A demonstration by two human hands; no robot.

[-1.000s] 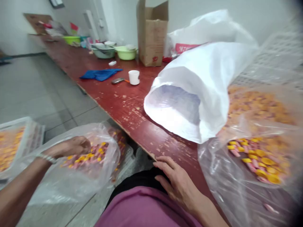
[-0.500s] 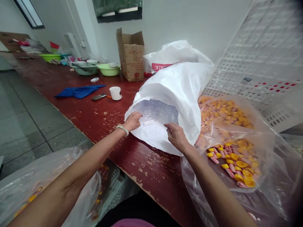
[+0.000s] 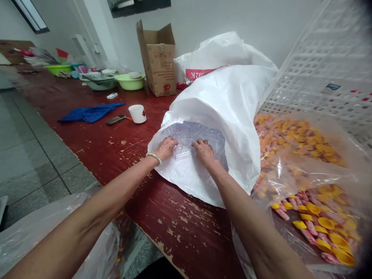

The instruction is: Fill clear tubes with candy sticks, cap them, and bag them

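Observation:
A large white sack lies on its side with its mouth facing me. Clear plastic tubes are visible inside the opening, some of them between my hands. My left hand, with a beaded bracelet at the wrist, rests just inside the left of the mouth, fingers bent loosely toward the tubes. On the other side, my right hand reaches in with its fingers curved and apart, close to the same tubes. No tube shows gripped in either hand; the fingertips' exact contact is hard to make out.
Clear plastic bags hold yellow-capped pink pieces at the right, below a white perforated crate. A cup, a phone, a blue cloth, a cardboard box and basins stand on the worn red table.
My right hand has moved forward and left into the sack's mouth, closer to the tubes. My left hand has shifted only slightly. The camera view has moved a little.

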